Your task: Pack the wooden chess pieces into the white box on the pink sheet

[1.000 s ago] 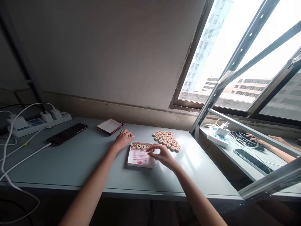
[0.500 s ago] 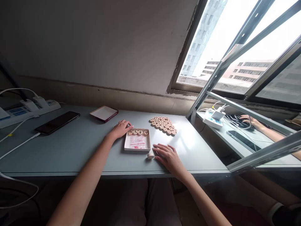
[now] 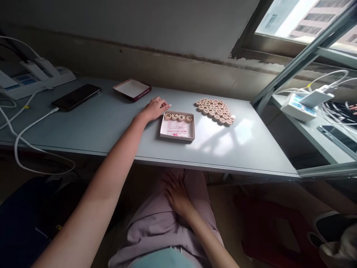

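My left hand (image 3: 155, 108) rests on the desk at the far left corner of a shallow white box (image 3: 177, 140), its fingers loosely bent and holding nothing. Inside the box, a row of several round wooden xiangqi pieces (image 3: 181, 117) lies along the far side, with a clear plastic bag with red print (image 3: 177, 128) in front of them. Below the desk edge, my right hand (image 3: 177, 194) is over my lap, fingers spread. No piece shows in it, though its palm is hidden. More xiangqi pieces (image 3: 214, 111) form a tight cluster right of the box.
A dark red box lid (image 3: 133, 89) lies open side up at the back. To the left are a black phone (image 3: 76, 96) on a white cable and a power strip (image 3: 39, 80). Metal shelf posts (image 3: 292, 70) stand at right, beside another desk with a charger and cables.
My right hand has left the desk beside the box and dropped to my lap. The loose piece near it no longer shows on the desk. The view has tilted down; my left hand stays put.
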Available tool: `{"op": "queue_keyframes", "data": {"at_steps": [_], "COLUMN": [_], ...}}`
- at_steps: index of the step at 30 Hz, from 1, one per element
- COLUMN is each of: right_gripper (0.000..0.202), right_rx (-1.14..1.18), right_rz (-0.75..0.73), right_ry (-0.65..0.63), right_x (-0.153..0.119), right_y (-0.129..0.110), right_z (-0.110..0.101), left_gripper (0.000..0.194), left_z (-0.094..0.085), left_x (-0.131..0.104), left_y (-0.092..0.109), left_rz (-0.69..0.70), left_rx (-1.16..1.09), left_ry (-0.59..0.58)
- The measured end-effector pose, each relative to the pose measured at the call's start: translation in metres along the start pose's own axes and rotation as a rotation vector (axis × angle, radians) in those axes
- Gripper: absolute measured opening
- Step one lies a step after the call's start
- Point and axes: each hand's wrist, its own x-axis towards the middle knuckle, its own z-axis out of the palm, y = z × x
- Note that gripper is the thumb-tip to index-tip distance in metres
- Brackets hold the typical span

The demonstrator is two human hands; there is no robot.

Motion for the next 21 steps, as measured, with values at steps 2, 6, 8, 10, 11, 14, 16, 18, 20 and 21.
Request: {"op": "queue_keyframes", "data": {"at_steps": [2, 6, 8, 10, 11, 14, 16, 18, 20, 21], "right_gripper": [0.047, 0.059, 0.063, 0.062, 0.061, 0.056, 0.051, 0.045, 0.039, 0.038], "right_rx": [0.085, 0.272, 0.346, 0.404, 0.425, 0.44, 0.426, 0.416, 0.421, 0.433], "right_rz": [0.062, 0.182, 0.205, 0.209, 0.204, 0.186, 0.187, 0.196, 0.224, 0.267], "right_ry": [0.031, 0.071, 0.094, 0.135, 0.16, 0.255, 0.323, 0.378, 0.435, 0.465], "right_x": [-0.01, -0.025, -0.026, -0.023, -0.022, -0.017, -0.015, -0.013, -0.013, -0.013], "right_y": [0.004, 0.006, 0.008, 0.012, 0.015, 0.023, 0.027, 0.029, 0.027, 0.026], "right_z": [0.009, 0.018, 0.024, 0.031, 0.035, 0.046, 0.051, 0.05, 0.044, 0.039], "left_gripper": [0.037, 0.032, 0.032, 0.035, 0.036, 0.04, 0.043, 0.044, 0.043, 0.042], "left_z": [0.001, 0.004, 0.005, 0.006, 0.005, 0.003, 0.001, 0.0, 0.001, 0.001], "left_x": [0.001, 0.001, 0.001, 0.001, 0.0, -0.002, -0.004, -0.005, -0.005, -0.005], "left_y": [0.0, 0.002, 0.002, 0.001, 0.001, 0.001, 0.003, 0.005, 0.006, 0.007], "left_rz": [0.016, 0.058, 0.075, 0.077, 0.075, 0.073, 0.066, 0.066, 0.075, 0.079], "left_rx": [-0.007, 0.006, 0.002, -0.011, -0.02, -0.064, -0.109, -0.143, -0.15, -0.146], "left_ry": [0.011, 0.026, 0.027, 0.024, 0.022, 0.016, 0.0, -0.029, -0.049, -0.051]}}
